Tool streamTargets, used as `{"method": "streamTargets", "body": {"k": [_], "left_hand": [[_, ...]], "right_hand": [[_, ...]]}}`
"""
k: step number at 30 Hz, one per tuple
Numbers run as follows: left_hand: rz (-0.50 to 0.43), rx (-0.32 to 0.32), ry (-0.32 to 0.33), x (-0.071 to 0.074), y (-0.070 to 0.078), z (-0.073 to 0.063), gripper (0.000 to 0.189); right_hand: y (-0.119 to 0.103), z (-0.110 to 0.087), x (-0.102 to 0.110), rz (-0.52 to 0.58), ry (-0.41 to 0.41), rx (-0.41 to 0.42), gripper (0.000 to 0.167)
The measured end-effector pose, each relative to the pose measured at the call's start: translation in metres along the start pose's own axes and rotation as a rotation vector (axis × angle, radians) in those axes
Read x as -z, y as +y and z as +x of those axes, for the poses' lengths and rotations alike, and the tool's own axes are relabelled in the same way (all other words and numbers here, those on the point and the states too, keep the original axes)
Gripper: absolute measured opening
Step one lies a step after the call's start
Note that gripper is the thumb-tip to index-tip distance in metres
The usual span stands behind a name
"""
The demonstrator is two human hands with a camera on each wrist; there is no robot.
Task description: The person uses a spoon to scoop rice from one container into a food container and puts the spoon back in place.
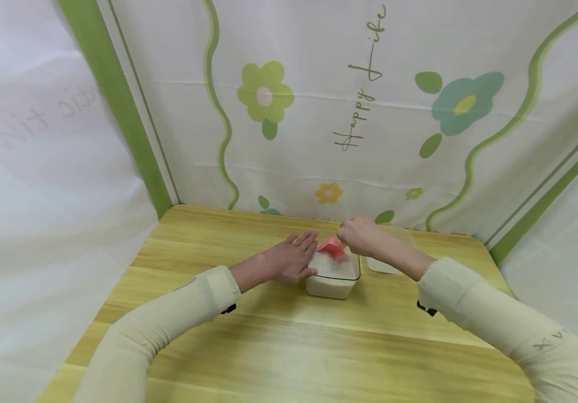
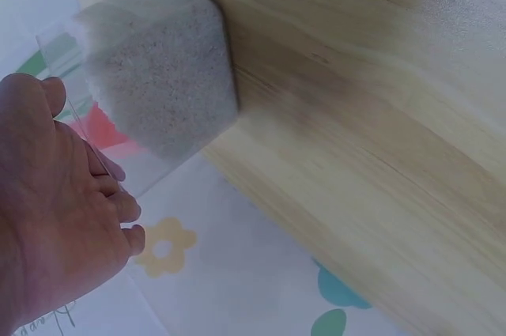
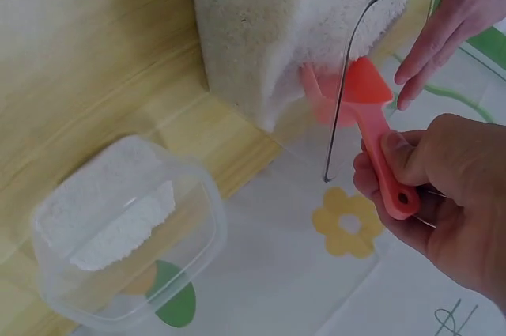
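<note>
A clear dark-rimmed container [image 1: 332,287] full of pale grains stands on the wooden table. My left hand [image 1: 292,258] rests against its left rim, fingers extended; in the left wrist view the left hand [image 2: 67,205] lies along the clear wall. With my right hand [image 1: 361,238] I grip the handle of a red scoop [image 3: 378,150], thumb on top, as the right wrist view shows. The scoop's bowl dips into the grains inside the container, partly hidden by them. To the right sits a translucent plastic tub [image 3: 209,217] holding some white grains.
The wooden table [image 1: 278,347] runs from the near edge back to a white curtain [image 1: 309,129] with printed flowers. More white curtain [image 1: 42,196] hangs on the left side. The plastic tub stands close beside the grain container, under my right forearm in the head view.
</note>
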State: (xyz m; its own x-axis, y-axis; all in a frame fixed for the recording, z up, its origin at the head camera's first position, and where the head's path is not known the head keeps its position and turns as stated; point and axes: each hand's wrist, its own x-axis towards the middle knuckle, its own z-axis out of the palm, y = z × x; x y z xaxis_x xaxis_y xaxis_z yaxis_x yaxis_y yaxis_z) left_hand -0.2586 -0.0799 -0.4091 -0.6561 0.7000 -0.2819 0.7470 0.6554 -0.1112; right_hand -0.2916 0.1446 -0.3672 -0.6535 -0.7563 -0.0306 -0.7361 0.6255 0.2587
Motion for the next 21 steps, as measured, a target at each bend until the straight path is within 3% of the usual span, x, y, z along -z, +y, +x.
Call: {"method": "streamTargets", "body": {"k": [3, 9, 12, 17, 21], "left_hand": [[0.013, 0.002, 0.012, -0.001, 0.001, 0.000, 0.076], [0.016, -0.003, 0.012, -0.001, 0.002, 0.002, 0.076], [0.023, 0.001, 0.006, -0.001, 0.003, 0.002, 0.076], [0.036, 0.017, 0.002, 0.001, 0.003, 0.001, 0.076], [0.031, 0.015, 0.003, 0.002, 0.003, -0.001, 0.076]], "right_hand": [[0.002, 0.002, -0.003, 0.113, -0.022, 0.011, 0.029], [0.007, 0.000, -0.006, 0.320, -0.048, 0.133, 0.045], [0.011, -0.003, -0.006, 0.433, -0.109, 0.159, 0.046], [0.018, -0.009, -0.005, 0.642, -0.274, 0.053, 0.037], [0.022, -0.014, -0.005, 0.745, -0.364, -0.044, 0.033]]}}
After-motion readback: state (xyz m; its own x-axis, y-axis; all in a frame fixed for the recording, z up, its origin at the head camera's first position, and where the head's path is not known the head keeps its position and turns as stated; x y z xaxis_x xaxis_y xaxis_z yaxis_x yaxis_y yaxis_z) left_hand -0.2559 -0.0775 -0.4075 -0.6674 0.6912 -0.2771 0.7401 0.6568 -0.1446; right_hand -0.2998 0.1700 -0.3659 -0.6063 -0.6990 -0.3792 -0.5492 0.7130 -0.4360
